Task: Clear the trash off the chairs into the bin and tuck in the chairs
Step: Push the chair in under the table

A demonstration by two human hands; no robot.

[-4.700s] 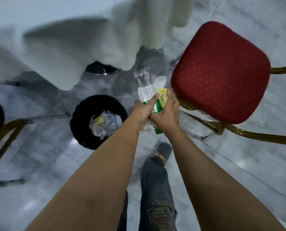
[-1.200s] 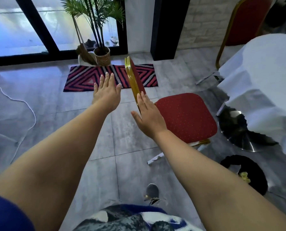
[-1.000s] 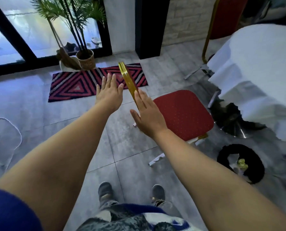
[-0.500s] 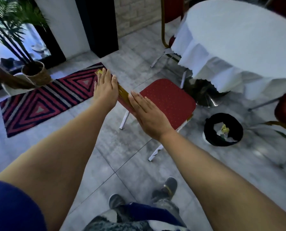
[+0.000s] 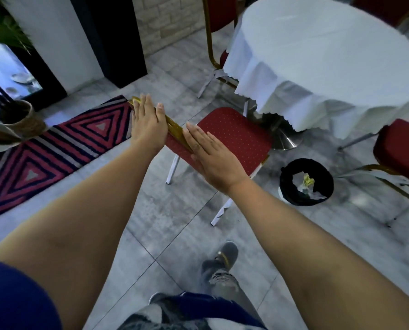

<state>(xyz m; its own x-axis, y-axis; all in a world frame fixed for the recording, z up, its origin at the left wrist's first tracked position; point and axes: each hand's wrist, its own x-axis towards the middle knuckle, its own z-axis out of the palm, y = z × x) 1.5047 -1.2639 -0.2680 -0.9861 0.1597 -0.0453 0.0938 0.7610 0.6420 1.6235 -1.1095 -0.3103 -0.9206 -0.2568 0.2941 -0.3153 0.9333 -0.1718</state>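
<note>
A red padded chair (image 5: 234, 136) with a gold frame stands in front of the round table's white cloth (image 5: 317, 55), its seat bare. My left hand (image 5: 148, 122) lies flat against the outer side of the gold backrest (image 5: 174, 131), fingers straight. Just right of it, my right hand (image 5: 213, 158) presses flat on the same backrest, its fingers also straight. Neither hand grips anything. A black bin (image 5: 305, 182) stands on the floor right of the chair, with crumpled plastic and a yellow wrapper inside.
A second red chair (image 5: 401, 151) stands at the right, beside the bin. A third one (image 5: 217, 17) is behind the table. A striped rug (image 5: 55, 144) and a potted plant (image 5: 17, 117) are at the left. My feet are on the grey tiles below.
Earlier both hands held a bottle and wrapper near the bin; they are gone from my hands. In the last second the chair has turned and slid closer to the table under my flat palms.
</note>
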